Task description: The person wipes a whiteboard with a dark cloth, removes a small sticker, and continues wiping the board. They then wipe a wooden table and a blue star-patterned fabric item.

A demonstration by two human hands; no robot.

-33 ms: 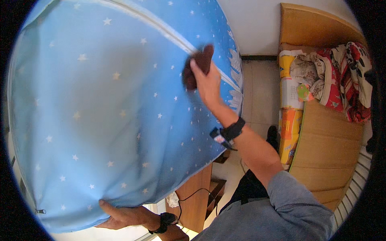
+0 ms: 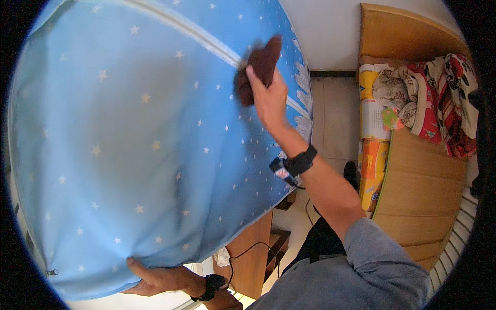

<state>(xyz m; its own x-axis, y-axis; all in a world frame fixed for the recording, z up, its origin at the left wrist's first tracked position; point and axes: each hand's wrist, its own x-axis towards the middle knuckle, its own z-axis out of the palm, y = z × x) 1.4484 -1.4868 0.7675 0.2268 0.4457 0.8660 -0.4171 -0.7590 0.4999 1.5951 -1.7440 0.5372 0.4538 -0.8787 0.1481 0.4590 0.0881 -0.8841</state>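
A large light-blue fabric cover (image 2: 170, 129) with white stars fills the left and middle of the view, and a long whitish zip strip (image 2: 206, 44) runs diagonally across its upper part. My right hand (image 2: 268, 98) is closed around a dark brown cloth (image 2: 266, 64), against the cover beside the strip; motion smears the cloth's left side. Down at the cover's lower edge is my left hand (image 2: 157, 279), its thumb on the front of the fabric and its other fingers mostly hidden behind. A small zip pull (image 2: 52, 272) shows at the cover's lower left corner.
To the right stands a wooden bed frame (image 2: 418, 191) with patterned bedding (image 2: 431, 103) and yellow-and-white packages (image 2: 373, 124) along its side. Below the cover, a brown wooden piece of furniture (image 2: 251, 253) has a black cable (image 2: 258, 243) trailing over it. Tiled floor (image 2: 336, 113) lies between.
My right hand and the brown cloth have moved slightly up and away along the cover. My left hand stays at the lower edge.
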